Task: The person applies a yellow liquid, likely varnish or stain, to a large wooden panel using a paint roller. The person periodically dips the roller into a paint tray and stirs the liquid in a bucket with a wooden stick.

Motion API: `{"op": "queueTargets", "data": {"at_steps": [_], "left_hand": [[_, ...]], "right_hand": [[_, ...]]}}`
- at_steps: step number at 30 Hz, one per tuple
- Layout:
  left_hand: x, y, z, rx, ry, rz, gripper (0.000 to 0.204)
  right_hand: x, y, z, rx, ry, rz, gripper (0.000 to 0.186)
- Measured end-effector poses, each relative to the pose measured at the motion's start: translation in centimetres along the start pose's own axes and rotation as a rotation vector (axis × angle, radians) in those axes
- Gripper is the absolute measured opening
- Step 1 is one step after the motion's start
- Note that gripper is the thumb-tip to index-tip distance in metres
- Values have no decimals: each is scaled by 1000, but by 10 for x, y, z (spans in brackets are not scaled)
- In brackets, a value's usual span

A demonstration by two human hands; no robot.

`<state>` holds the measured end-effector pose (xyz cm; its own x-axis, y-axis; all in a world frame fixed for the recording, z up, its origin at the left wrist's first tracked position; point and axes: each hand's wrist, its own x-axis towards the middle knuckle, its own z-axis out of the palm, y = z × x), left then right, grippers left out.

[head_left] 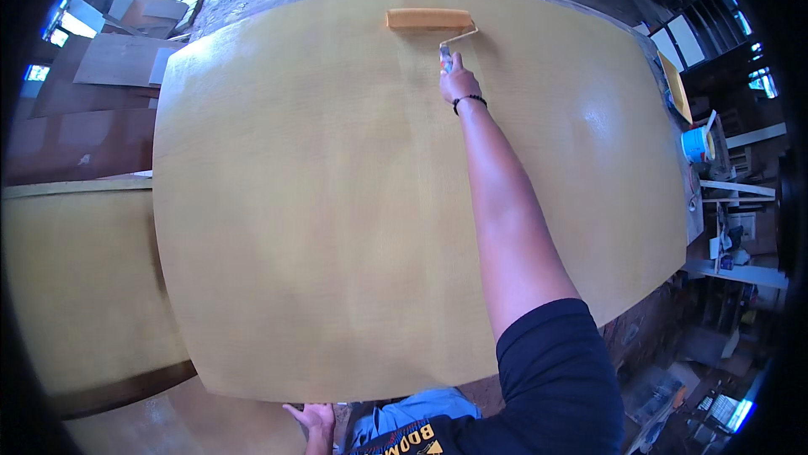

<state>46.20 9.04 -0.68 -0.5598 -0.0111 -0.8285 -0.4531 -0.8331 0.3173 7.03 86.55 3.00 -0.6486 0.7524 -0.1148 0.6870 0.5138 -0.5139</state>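
A large yellowish board [353, 202] with wet, shiny patches fills the middle of the view. Stretched out to its far part, my right hand [459, 85] is closed round the handle of a paint roller [429, 19]. The roller's orange-tan sleeve lies crosswise on the board near the far edge, joined to the handle by a bent wire frame. My left hand [316, 416] is low down by the board's near edge, palm up, with the thumb spread and nothing seen in it. Whether its fingertips touch the board's edge, I cannot tell.
Another yellow board [84, 287] lies at the left, and brown panels [84, 143] are stacked beyond it. By the right edge stand a yellow paint tray [675, 89] and a blue bucket [695, 144]. Scrap wood and frames [736, 190] clutter the right side.
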Motion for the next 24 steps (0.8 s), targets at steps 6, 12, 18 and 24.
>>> {"op": "queueTargets", "data": {"at_steps": [6, 12, 18, 24], "left_hand": [[3, -23, 13, -24, 82, 95, 115], [9, -31, 13, 46, 63, 128, 115], [-7, -43, 27, 3, 160, 126, 116], [-14, -37, 14, -23, 103, 119, 117]], "right_hand": [[113, -10, 12, 2, -18, -16, 61], [170, -20, 3, 24, -43, -17, 60], [120, -1, 11, 22, -30, -41, 54], [141, -14, 4, 9, -42, -28, 47]]}}
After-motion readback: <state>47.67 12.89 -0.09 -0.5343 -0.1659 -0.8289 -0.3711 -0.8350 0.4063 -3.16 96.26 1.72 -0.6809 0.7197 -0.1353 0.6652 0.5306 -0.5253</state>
